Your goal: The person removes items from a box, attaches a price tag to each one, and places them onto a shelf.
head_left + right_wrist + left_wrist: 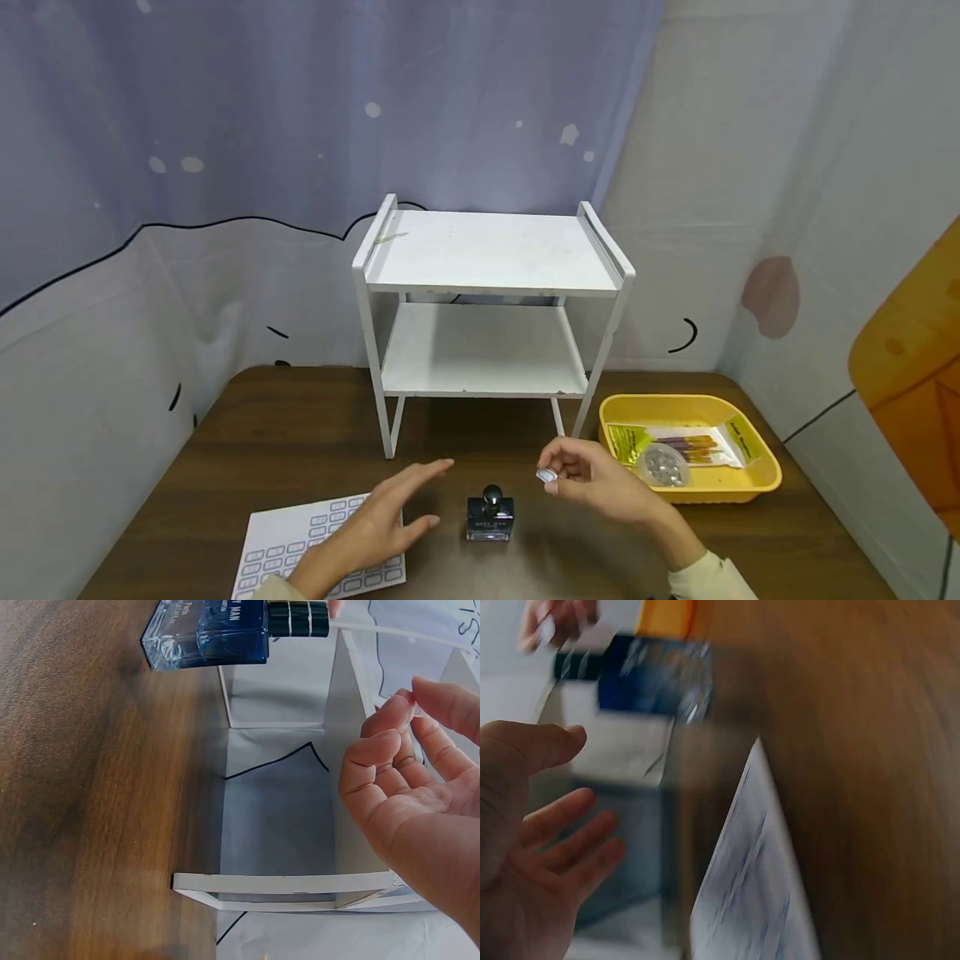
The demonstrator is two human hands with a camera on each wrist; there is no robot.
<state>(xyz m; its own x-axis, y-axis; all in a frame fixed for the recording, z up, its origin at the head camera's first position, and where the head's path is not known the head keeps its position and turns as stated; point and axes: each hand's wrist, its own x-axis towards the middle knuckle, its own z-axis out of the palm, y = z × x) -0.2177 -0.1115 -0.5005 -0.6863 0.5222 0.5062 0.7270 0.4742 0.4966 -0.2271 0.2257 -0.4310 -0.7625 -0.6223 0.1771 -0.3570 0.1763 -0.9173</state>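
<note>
I can see the right hand (596,482) pinching a small white label (547,475) between thumb and fingers, the left hand (375,523) loosely spread and holding nothing over a label sheet (281,527), and the dark perfume bottle (490,518) upright on the desk (780,550) between both hands.

White rect. paper sheet (285,535): pt hidden by L hand (381,518), btm cut | blue boxy glass bottle (652,676): blurred, L-wrist view | sm. white tag (547,475): print illeg.
</note>
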